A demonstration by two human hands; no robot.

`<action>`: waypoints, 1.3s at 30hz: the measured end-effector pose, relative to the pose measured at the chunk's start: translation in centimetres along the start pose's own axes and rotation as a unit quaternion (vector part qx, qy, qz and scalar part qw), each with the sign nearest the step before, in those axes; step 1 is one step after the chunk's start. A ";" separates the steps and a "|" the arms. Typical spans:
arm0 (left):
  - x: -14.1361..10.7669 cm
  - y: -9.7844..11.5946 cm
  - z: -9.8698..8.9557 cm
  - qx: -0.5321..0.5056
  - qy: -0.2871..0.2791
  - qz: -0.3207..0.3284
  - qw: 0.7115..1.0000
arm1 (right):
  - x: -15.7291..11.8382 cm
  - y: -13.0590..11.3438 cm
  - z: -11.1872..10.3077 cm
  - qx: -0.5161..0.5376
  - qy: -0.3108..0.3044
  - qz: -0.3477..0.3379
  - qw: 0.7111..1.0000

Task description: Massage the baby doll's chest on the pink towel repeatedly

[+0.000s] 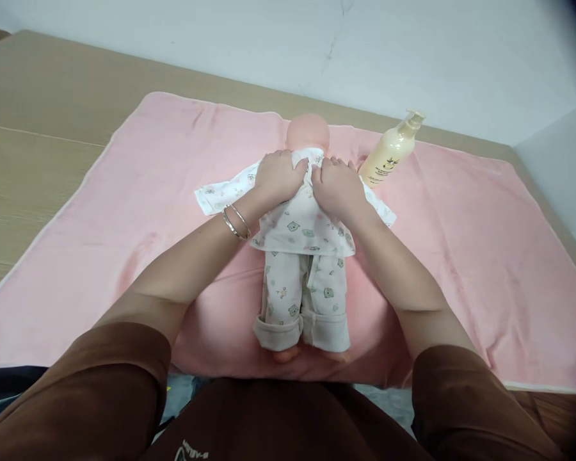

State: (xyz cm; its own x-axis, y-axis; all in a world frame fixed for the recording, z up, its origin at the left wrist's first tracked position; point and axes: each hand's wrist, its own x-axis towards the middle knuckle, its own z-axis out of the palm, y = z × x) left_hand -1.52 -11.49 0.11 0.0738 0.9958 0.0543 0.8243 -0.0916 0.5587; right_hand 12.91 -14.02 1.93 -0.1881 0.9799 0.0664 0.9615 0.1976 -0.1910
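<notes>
A baby doll (308, 133) lies stretched out on a pink blanket, its bald head away from me. It wears a white printed shirt (307, 227) with the sleeves spread to both sides, and matching trousers (324, 288) with turned-up cuffs. My left hand (279, 176) rests on the left part of the shirt's upper body, thumb apart from the fingers. On the other side my right hand (338, 184) lies over the shirt near the shoulder, fingers slightly bent. Cloth is creased between the two thumbs. Both palms are hidden from view.
A pump bottle (388, 150) of pale yellow liquid stands to the right of the doll's head. The pink blanket (461, 256) covers much of the wooden table (43, 109). Behind the table rises a pale wall (269, 45).
</notes>
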 end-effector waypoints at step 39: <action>-3.2 1.8 -0.4 0.067 -0.013 0.065 0.996 | 2.0 2.8 0.5 0.100 -0.046 0.004 0.994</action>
State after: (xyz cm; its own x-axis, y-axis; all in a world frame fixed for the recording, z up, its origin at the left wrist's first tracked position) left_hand -0.51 -14.82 1.26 0.1978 0.9756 0.0958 0.8744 -0.2197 0.4326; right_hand 15.14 -11.52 1.05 -0.2067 0.9781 -0.0250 0.9060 0.1817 -0.3822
